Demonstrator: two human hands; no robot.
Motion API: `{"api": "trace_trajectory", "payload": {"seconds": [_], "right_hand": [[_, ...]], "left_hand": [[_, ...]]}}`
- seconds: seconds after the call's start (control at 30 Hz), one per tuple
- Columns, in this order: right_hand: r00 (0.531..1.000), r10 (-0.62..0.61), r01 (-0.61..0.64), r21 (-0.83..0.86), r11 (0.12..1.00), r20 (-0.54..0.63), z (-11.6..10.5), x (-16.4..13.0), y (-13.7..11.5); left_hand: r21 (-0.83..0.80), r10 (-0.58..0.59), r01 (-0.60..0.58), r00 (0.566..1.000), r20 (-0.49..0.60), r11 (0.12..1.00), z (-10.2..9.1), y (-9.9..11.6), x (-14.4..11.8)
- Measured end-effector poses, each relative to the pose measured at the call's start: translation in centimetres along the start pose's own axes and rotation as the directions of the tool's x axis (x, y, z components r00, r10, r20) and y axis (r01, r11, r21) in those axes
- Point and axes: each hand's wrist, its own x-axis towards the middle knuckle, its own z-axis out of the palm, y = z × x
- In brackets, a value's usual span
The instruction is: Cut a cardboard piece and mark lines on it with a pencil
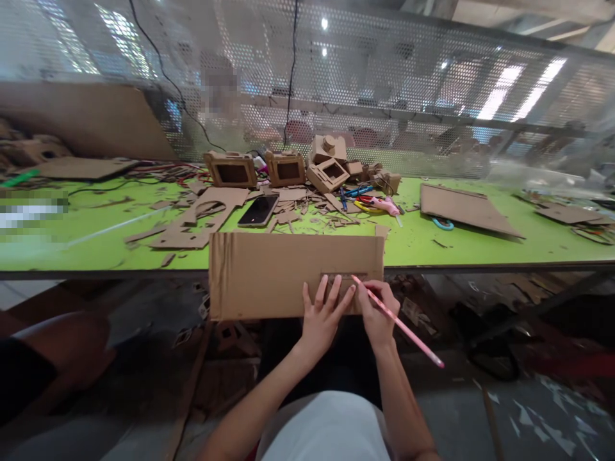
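Cardboard, a long brown sheet (269, 272), hangs over the near edge of the green table (432, 240), its upper edge on the tabletop and its lower part out past the rim, above the person's lap. On its lower right part lies a small cardboard strip (342, 282). The left hand (324, 317) is spread flat, fingers fanned, pressing that strip against the sheet. The right hand (377, 310) sits just beside it, fingers pinched around a pink pencil (398, 323); the pencil's tip meets the sheet at the strip's upper right corner, and its shaft slants down to the right past the wrist.

Beyond the sheet, on the table, a black phone (258, 210) lies flat among cardboard offcuts (196, 221). Behind it stand 2 cardboard camera-shaped boxes (230, 169), and more such boxes are heaped to their right (329, 163). Near that heap lies a pink glue gun (384, 206) with a few pens. Further right a flat cardboard panel (464, 208) rests on the table with a blue-handled tool (442, 223) just at its near edge. A perforated metal screen (384, 83) runs along the far side. At the left edge another person's knee (57, 346) shows.
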Motion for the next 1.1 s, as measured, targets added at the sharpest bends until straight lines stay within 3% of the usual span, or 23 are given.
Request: {"api": "trace_trajectory", "payload": {"seconds": [0.4,0.67,0.83,0.97,1.1], "right_hand": [[0.987,-0.128,0.131,-0.026,0.991,0.095,0.6,0.4,-0.9],[0.983,-0.064,0.077,-0.072,0.994,0.172,0.4,1.2,-1.9],[0.953,-0.053,0.110,-0.177,0.978,0.298,0.4,3.3,-2.6],[0.933,-0.120,0.208,-0.237,0.949,0.339,0.8,4.9,-2.5],[0.909,-0.104,0.221,-0.256,0.941,0.403,0.7,5.6,-2.6]], "left_hand": [[-0.020,0.008,-0.009,1.000,-0.030,1.000,0.8,-0.1,-0.2],[-0.003,0.011,-0.011,0.997,-0.076,1.000,1.0,0.0,-0.1],[0.038,0.012,-0.009,0.998,-0.065,0.999,1.2,0.1,-0.1],[0.073,0.002,0.001,0.999,-0.050,0.997,1.2,0.2,-0.2],[0.093,0.007,-0.003,0.999,-0.050,0.996,1.2,0.2,-0.2]]}}
